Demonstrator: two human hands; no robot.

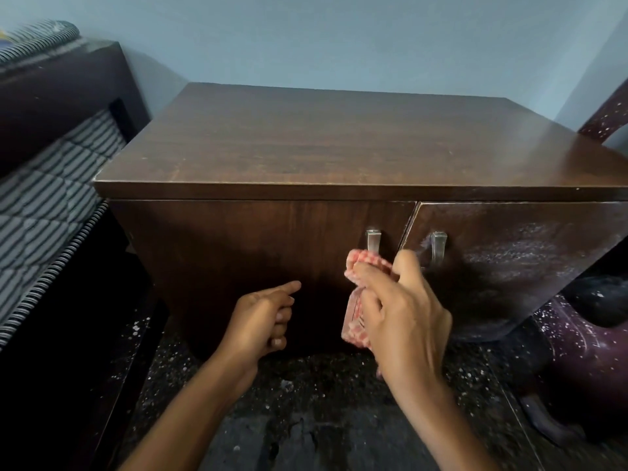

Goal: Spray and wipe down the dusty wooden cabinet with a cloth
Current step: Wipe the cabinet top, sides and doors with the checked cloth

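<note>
A dark brown wooden cabinet [306, 141] stands against the blue wall, with two front doors and two metal handles [373, 240]. The right door [530, 266] stands slightly ajar and shows pale dust streaks. My right hand [404, 311] grips a bunched red-and-white checked cloth [360, 300] and holds it against the front just below the handles. My left hand [265, 317] hovers in front of the left door [238, 253], its fingers curled and the index finger pointing forward, holding nothing. No spray bottle is in view.
A striped mattress on a dark bed frame [51, 185] stands close on the left. A maroon speckled plastic chair [591, 351] sits at the right beside the cabinet. The floor [306, 402] is dark and speckled.
</note>
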